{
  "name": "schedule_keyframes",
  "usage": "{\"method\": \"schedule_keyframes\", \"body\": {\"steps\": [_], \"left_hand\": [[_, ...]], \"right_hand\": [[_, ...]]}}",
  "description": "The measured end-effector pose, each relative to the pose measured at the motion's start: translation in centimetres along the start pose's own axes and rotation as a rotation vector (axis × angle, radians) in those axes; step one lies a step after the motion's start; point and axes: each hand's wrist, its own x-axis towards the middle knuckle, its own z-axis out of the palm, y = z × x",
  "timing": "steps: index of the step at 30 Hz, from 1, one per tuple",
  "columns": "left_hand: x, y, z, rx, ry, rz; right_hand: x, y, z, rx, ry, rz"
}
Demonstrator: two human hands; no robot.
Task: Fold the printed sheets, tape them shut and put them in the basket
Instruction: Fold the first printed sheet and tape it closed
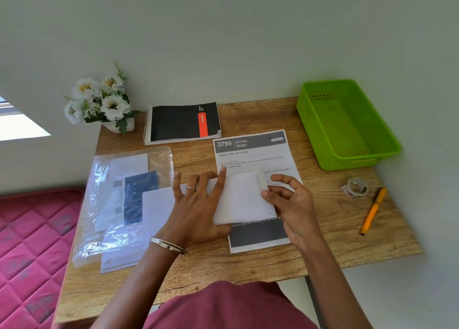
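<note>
Folding step: white folded paper packet (242,197) at table centre, atop flat printed sheet (250,154). Left hand (196,209) presses it, fingers straight; right hand (288,199) pinches its edge. Next: clear tape roll (355,187), three o'clock; green plastic basket (320,139), one o'clock.

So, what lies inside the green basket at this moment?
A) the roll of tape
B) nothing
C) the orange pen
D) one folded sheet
B: the green basket shows only its bare floor; the folded sheet is under both hands on the table, and the tape roll and orange pen lie on the wood in front of the basket.
</note>
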Motion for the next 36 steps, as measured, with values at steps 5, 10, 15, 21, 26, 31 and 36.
{"method": "schedule_keyframes", "body": {"steps": [5,10,15,21,26,31,36], "left_hand": [[-0.1,0.0,-0.1,-0.008,0.009,0.017],[0.2,0.1,-0.6,-0.004,0.078,0.031],[0.7,0.8,-1.5,0.002,0.432,0.090],[2.0,0.5,-5.5,-0.430,0.613,-0.157],[3.1,0.1,-8.7,-1.281,0.700,-0.456],[3.8,1.5,-9.0,-1.824,0.619,-0.562],[3.5,0.5,-7.8,-1.986,0.598,-0.749]], "right_hand": [[0.2,-0.4,-0.3,0.001,-0.044,-0.054],[0.4,-1.2,-0.9,0.082,-0.120,-0.064],[0.7,-2.1,-0.9,0.164,-0.240,-0.139],[0.7,-2.2,-1.1,0.113,-0.224,-0.155],[0.4,-1.2,-0.3,-0.078,-0.213,-0.092],[0.4,-0.7,0.8,-0.150,-0.266,0.000],[0.7,-1.4,-0.9,-0.072,-0.175,-0.021]]}}
